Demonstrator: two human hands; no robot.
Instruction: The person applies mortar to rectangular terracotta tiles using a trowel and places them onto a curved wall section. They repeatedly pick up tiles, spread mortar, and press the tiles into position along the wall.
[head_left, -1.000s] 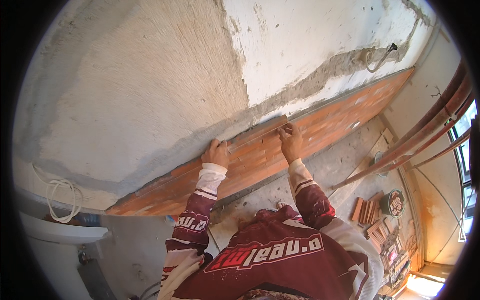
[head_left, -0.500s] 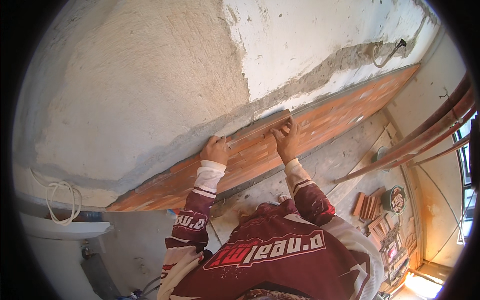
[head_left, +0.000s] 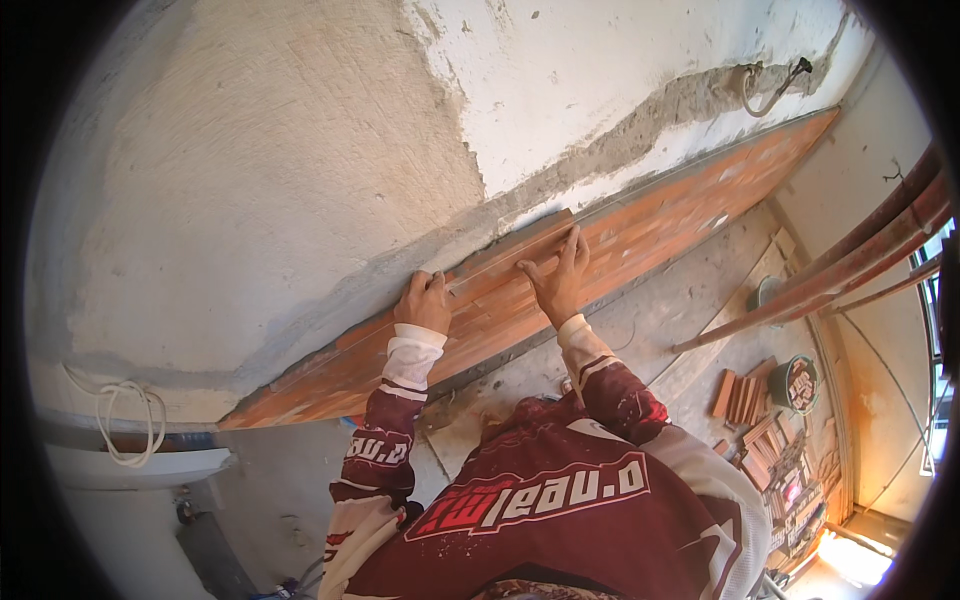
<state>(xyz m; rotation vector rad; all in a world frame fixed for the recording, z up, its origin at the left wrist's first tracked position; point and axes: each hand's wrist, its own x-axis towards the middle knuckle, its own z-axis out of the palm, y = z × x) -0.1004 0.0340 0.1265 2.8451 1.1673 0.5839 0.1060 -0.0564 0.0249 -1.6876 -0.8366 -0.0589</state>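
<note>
A long terracotta strip tile (head_left: 525, 235) lies along the top edge of the red brick-like tiling (head_left: 690, 210) on the wall. My left hand (head_left: 424, 302) has its fingers curled over that top course, at the left part of the strip. My right hand (head_left: 558, 280) is spread on the tiling just below the strip's right part, index finger pointing up at it and thumb out to the left. Above runs bare grey mortar (head_left: 620, 140) between rough plaster and white paint (head_left: 540, 70). Both forearms are in maroon and white sleeves.
At the right are reddish poles (head_left: 780, 310), loose tile stacks (head_left: 745, 400), a green bucket (head_left: 795, 385), a board on the floor and a window. At the left are a white basin (head_left: 130, 462) and a coiled cable (head_left: 130, 420). A cable (head_left: 765, 95) sticks out of the upper wall.
My right hand has opened from a pinch on the strip, thumb swinging out leftward, and moved slightly left. My left hand stays on the top course, a little higher and further left in view.
</note>
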